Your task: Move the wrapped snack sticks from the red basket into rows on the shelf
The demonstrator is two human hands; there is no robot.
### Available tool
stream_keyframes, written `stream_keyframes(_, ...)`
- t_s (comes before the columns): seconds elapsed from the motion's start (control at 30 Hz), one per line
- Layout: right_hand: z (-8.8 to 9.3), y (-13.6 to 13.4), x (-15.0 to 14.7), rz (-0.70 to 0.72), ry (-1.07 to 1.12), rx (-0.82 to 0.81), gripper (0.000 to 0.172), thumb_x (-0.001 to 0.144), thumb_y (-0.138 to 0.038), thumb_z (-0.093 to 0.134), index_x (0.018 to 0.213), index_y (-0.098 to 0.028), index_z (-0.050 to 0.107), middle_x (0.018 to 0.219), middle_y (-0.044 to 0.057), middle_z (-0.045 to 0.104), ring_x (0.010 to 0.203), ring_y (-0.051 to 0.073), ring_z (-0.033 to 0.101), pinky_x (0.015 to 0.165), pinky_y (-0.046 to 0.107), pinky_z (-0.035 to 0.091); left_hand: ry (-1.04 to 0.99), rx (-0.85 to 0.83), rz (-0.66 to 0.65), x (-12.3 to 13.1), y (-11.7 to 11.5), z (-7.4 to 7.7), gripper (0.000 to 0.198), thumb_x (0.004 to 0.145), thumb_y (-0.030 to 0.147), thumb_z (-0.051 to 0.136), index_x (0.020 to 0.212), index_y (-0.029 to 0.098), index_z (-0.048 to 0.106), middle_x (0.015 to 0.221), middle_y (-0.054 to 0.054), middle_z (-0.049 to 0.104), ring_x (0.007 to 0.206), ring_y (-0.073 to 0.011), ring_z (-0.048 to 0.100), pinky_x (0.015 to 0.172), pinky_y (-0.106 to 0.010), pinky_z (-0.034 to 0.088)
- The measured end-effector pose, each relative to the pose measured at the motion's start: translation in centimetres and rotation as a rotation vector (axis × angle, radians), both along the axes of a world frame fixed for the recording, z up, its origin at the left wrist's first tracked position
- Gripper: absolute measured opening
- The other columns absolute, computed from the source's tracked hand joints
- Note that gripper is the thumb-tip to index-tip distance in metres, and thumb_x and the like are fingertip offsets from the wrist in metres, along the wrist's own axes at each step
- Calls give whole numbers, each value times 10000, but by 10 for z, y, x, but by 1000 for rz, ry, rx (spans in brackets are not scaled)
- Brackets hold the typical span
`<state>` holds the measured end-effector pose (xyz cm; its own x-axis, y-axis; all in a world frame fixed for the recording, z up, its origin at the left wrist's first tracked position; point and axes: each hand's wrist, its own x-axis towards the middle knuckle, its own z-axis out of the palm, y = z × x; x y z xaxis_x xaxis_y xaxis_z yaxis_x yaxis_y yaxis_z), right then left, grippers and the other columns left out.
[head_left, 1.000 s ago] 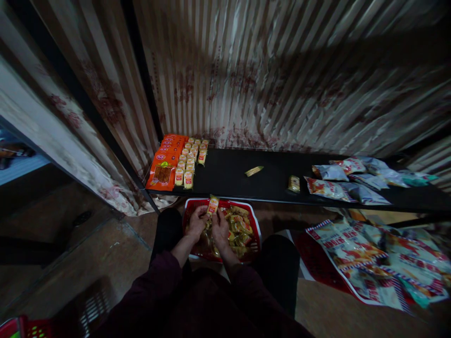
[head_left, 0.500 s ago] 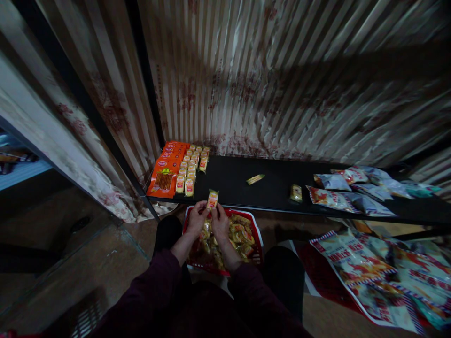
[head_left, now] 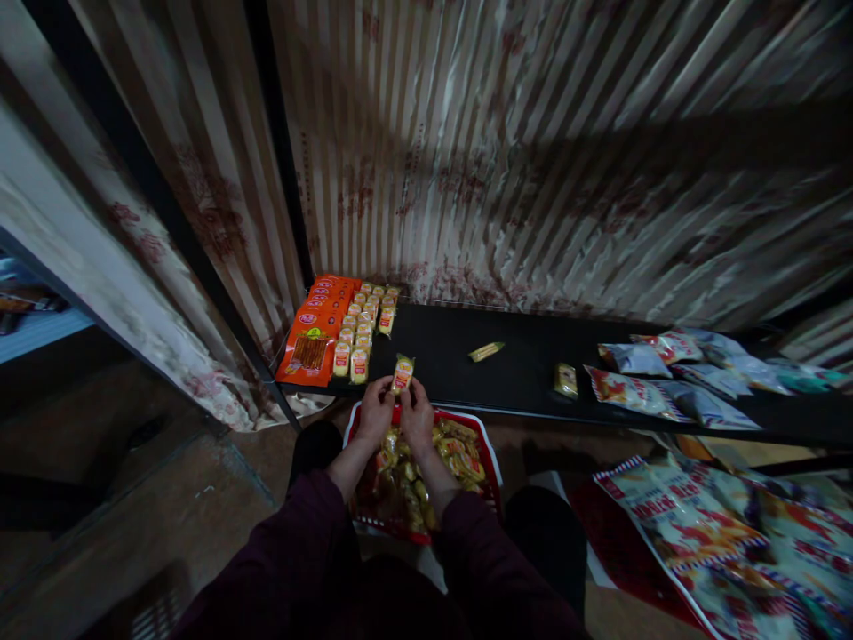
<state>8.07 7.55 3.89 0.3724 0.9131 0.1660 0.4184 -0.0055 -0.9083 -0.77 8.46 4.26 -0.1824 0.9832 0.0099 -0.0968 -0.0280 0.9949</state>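
Both my hands pinch one small yellow snack packet [head_left: 402, 372] upright at the front edge of the black shelf [head_left: 520, 378]. My left hand [head_left: 374, 410] grips its left side and my right hand [head_left: 418, 413] its right side. Below my wrists sits a red basket [head_left: 486, 449] holding several more yellow packets [head_left: 459, 453], between my knees. On the shelf to the left, rows of the same small packets [head_left: 360, 329] stand beside a stack of orange packs [head_left: 313, 331].
A loose yellow stick packet [head_left: 486, 351] and a small packet [head_left: 566, 380] lie mid-shelf. Several silvery snack bags [head_left: 666, 378] lie at the shelf's right end. Large printed bags [head_left: 720, 524] cover the floor at right. A striped curtain [head_left: 506, 151] hangs behind.
My hands lifted the yellow packet out of the basket, up to the shelf's front edge. The view shifted slightly.
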Motion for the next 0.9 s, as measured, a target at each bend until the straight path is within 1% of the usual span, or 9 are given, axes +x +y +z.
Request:
stream_keyframes(0.13, 4, 9, 0, 17, 1, 0, 442, 842, -405, 410, 1176, -168, 576, 1077, 108, 673, 954, 219, 611, 847, 320, 449, 17, -7, 60, 2, 8, 6, 337, 651, 26, 555, 898, 214, 685, 972, -56, 631, 939, -192, 548, 966, -347, 384)
stream_keyframes(0.3, 6, 20, -1, 7, -24, -36, 396, 845, -389, 423, 1146, -195, 593, 1025, 85, 689, 917, 215, 621, 822, 311, 450, 94, 28, 73, 3, 20, 14, 340, 645, 10, 534, 865, 214, 694, 965, -70, 619, 986, -219, 529, 990, -349, 360)
stream_keyframes(0.4, 6, 28, -1, 3, -36, -36, 383, 845, -380, 429, 1133, -195, 600, 1001, 84, 696, 892, 211, 628, 806, 304, 454, 94, 22, 88, 4, 26, 16, 328, 638, 13, 536, 848, 211, 692, 938, -73, 623, 977, -222, 532, 997, -350, 358)
stream_keyframes(0.47, 7, 33, -1, 15, -44, -39, 386, 848, -377, 426, 1140, -190, 596, 1002, 84, 697, 889, 206, 630, 804, 300, 457, 137, 23, 96, 5, 30, 16, 339, 647, 17, 519, 878, 204, 681, 940, -68, 625, 968, -212, 540, 994, -352, 370)
stream_keyframes(0.6, 9, 42, 0, 42, -85, -74, 388, 856, -354, 413, 1156, -175, 582, 1025, 90, 692, 897, 196, 632, 810, 293, 459, 354, 28, 98, 7, 35, 14, 383, 700, 33, 445, 1012, 162, 628, 1005, -76, 621, 971, -184, 554, 965, -356, 414)
stream_keyframes(0.67, 9, 47, 1, 42, -107, -90, 384, 857, -345, 408, 1153, -174, 583, 1032, 94, 690, 894, 195, 635, 809, 291, 459, 416, 23, 98, 9, 38, 14, 379, 723, 46, 431, 1039, 152, 612, 1030, -84, 623, 985, -177, 560, 962, -351, 423)
stream_keyframes(0.9, 4, 64, 3, 39, -144, -72, 397, 847, -359, 406, 1139, -163, 592, 1029, 101, 683, 883, 202, 634, 808, 307, 466, 449, -24, 120, 13, 49, 18, 360, 755, 68, 425, 1060, 142, 602, 1081, -99, 632, 1025, -173, 573, 956, -336, 443)
